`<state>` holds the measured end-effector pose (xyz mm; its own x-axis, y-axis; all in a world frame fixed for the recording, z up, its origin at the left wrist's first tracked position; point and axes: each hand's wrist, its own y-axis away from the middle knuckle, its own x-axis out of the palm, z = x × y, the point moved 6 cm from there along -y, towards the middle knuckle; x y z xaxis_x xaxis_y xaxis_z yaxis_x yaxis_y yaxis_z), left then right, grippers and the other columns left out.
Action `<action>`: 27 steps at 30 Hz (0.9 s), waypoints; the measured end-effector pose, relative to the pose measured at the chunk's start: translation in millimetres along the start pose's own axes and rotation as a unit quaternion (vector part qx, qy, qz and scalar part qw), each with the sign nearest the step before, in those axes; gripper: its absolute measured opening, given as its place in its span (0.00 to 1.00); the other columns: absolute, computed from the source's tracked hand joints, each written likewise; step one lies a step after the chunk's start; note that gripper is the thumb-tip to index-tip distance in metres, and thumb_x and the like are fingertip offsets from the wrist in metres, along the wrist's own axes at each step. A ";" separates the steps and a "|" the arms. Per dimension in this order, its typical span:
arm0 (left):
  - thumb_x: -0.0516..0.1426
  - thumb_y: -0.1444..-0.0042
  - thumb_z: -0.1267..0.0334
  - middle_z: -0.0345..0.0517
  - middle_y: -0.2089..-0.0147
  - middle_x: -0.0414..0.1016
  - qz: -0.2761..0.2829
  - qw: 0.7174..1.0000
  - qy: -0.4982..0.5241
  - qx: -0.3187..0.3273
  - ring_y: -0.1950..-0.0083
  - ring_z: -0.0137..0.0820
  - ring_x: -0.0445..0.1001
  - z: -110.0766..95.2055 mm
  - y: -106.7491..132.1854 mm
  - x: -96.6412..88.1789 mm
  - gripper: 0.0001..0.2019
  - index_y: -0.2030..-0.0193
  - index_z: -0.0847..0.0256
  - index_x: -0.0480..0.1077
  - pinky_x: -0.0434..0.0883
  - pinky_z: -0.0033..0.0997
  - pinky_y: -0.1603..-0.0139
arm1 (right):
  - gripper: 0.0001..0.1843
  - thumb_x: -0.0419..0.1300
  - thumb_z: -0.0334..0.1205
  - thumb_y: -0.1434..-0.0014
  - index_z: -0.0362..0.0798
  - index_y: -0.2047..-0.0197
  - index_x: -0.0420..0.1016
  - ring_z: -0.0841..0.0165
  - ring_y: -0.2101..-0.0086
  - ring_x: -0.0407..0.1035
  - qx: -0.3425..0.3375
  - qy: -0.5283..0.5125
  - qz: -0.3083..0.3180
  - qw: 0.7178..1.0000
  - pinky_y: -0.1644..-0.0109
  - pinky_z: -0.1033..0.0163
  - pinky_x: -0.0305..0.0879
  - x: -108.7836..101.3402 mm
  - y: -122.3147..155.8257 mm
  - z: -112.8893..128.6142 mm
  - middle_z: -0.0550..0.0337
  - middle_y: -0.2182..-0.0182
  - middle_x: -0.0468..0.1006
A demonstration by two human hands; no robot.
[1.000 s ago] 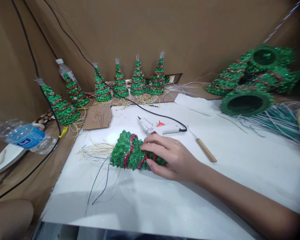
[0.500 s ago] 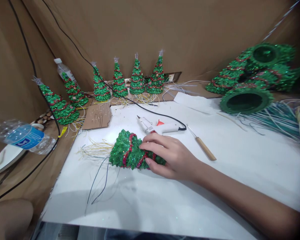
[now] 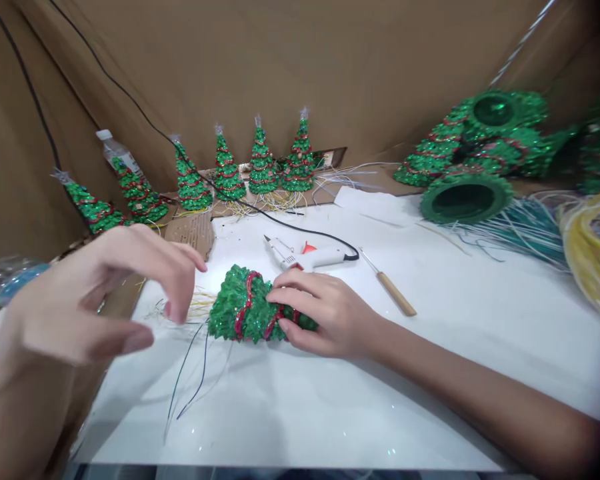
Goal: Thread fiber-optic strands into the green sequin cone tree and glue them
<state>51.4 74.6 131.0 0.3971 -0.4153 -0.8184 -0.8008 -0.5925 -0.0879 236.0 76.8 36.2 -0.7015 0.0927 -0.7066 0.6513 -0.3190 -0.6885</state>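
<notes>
A small green glittery Christmas tree (image 3: 247, 303) with red garland lies on its side on the white board (image 3: 310, 413). My right hand (image 3: 325, 313) is wrapped over its narrower end. Thin yellow, white and dark wires (image 3: 200, 308) trail from the tree's base toward the left. My left hand (image 3: 115, 287) hangs in the air left of the base, thumb and fingers apart, holding nothing. It is slightly blurred. Just beyond the tree lies a white glue gun (image 3: 305, 257) with a red trigger. To the right of it rests a wooden-handled hook tool (image 3: 395, 293).
Several finished trees (image 3: 263, 160) stand along the back, with a plastic bottle (image 3: 120, 153) behind them. More trees (image 3: 460, 197) are heaped at the right beside bundles of wire (image 3: 590, 257). The glue gun's black cord (image 3: 145, 117) crosses the workspace. Cardboard (image 3: 193, 230) lies at the back left.
My left hand has come up from the lower left to near the tree's base and now covers part of the left side. The view has shifted slightly. My right hand stays on the tree.
</notes>
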 end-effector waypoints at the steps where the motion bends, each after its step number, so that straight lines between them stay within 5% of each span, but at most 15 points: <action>1: 0.59 0.48 0.58 0.40 0.72 0.76 0.039 0.999 0.015 -0.017 0.68 0.29 0.72 5.9 -5.2 2.5 0.07 0.71 0.58 0.74 0.70 0.37 0.48 | 0.12 0.53 0.36 0.41 0.41 0.56 0.71 0.67 0.66 0.70 0.002 0.000 0.001 1.000 0.68 0.62 0.70 0.1 0.0 -0.3 0.49 0.61 0.75; 4: 0.59 0.49 0.64 0.44 0.66 0.78 0.107 0.990 0.034 -0.079 0.63 0.31 0.74 33.9 -16.6 8.0 0.03 0.70 0.59 0.73 0.71 0.28 0.58 | 0.12 0.53 0.37 0.41 0.41 0.57 0.72 0.67 0.66 0.70 0.008 0.000 0.004 1.000 0.67 0.61 0.70 1.0 -0.1 -1.2 0.49 0.61 0.75; 9: 0.61 0.49 0.62 0.46 0.60 0.77 0.127 0.979 0.071 -0.142 0.56 0.32 0.74 71.9 -21.8 19.7 0.09 0.76 0.62 0.68 0.69 0.27 0.54 | 0.12 0.53 0.37 0.42 0.41 0.57 0.72 0.67 0.66 0.70 0.012 -0.005 0.008 1.000 0.67 0.61 0.70 2.5 0.4 -2.2 0.49 0.61 0.75; 18: 0.60 0.46 0.60 0.37 0.78 0.61 0.168 0.957 0.203 -0.119 0.73 0.25 0.60 81.7 -27.2 45.3 0.16 0.80 0.62 0.62 0.61 0.26 0.70 | 0.12 0.52 0.38 0.41 0.43 0.57 0.71 0.68 0.65 0.70 0.013 -0.004 0.010 1.000 0.66 0.62 0.69 3.3 1.4 -2.9 0.50 0.61 0.75; 27: 0.61 0.47 0.55 0.37 0.81 0.59 0.173 0.945 0.249 -0.121 0.76 0.24 0.56 88.3 -27.2 52.4 0.19 0.81 0.62 0.60 0.57 0.26 0.75 | 0.12 0.52 0.38 0.41 0.43 0.57 0.72 0.68 0.66 0.70 0.013 -0.002 0.005 1.000 0.67 0.62 0.69 2.6 1.0 -2.5 0.50 0.61 0.75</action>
<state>54.4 129.9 40.3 0.3396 -0.8507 -0.4013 -0.8196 -0.4769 0.3176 235.6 79.0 33.2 -0.6955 0.0853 -0.7134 0.6516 -0.3435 -0.6763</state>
